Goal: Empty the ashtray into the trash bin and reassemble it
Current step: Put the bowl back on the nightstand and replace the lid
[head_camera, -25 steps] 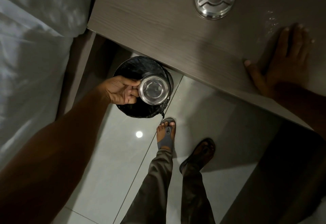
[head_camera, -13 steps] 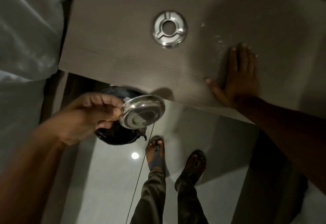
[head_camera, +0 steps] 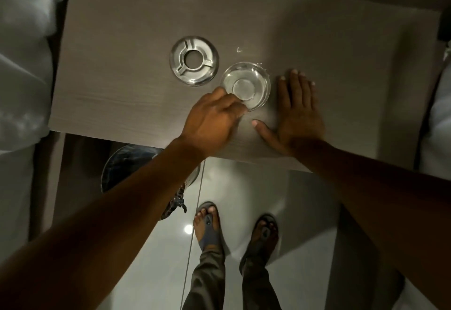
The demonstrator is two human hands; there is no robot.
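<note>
The left hand point(head_camera: 212, 117) reaches over the near edge of the surface point(head_camera: 127, 70) and pinches the near rim of the ashtray bowl point(head_camera: 245, 85) between thumb and fingertips. The bowl sits upright, mouth up, its inside shiny; whether it rests fully on the surface or is just above it cannot be told. The right hand point(head_camera: 299, 112) lies flat and spread, palm down, just beside the bowl on its right, grasping nothing, its thumb pointing toward the left hand. The ashtray lid point(head_camera: 194, 60), a metal ring with a round hole in the middle and three grooves, lies flat just beside the bowl on its left, a little farther from the near edge, apart from both hands. The trash bin point(head_camera: 131, 163), lined with a dark bag, stands on the floor under the near edge of the surface, partly hidden by the left forearm. Two sandalled feet stand on the glossy floor tiles point(head_camera: 231, 187) to its right.
</note>
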